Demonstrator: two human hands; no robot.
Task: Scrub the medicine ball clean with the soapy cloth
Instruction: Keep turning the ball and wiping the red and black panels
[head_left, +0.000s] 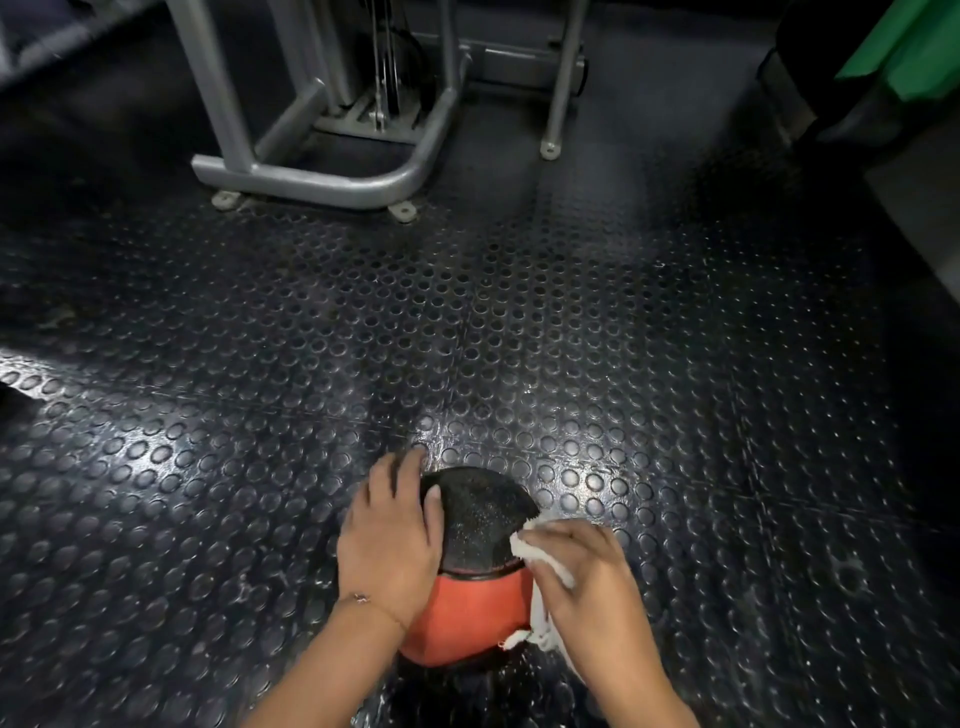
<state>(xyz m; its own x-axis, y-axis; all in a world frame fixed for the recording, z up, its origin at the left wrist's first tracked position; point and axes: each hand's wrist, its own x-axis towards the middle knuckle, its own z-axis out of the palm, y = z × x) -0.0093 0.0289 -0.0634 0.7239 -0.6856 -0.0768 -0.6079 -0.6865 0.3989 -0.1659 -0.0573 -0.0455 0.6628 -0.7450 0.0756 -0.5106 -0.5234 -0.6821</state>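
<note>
A black and orange medicine ball (475, 545) rests on the studded rubber floor at the bottom middle of the head view. My left hand (389, 540) lies flat on its left side with fingers spread, steadying it. On the ball's right side, my right hand (587, 577) presses a white cloth (540, 558) against the surface. More of the cloth hangs down below my palm beside the orange panel. The black upper panel looks wet and speckled.
The dark studded rubber floor (519, 338) stretches out on all sides, with wet shine near the ball. A grey metal gym machine frame (332, 176) stands at the far left-middle. Something green (914, 47) and dark shapes sit at the top right.
</note>
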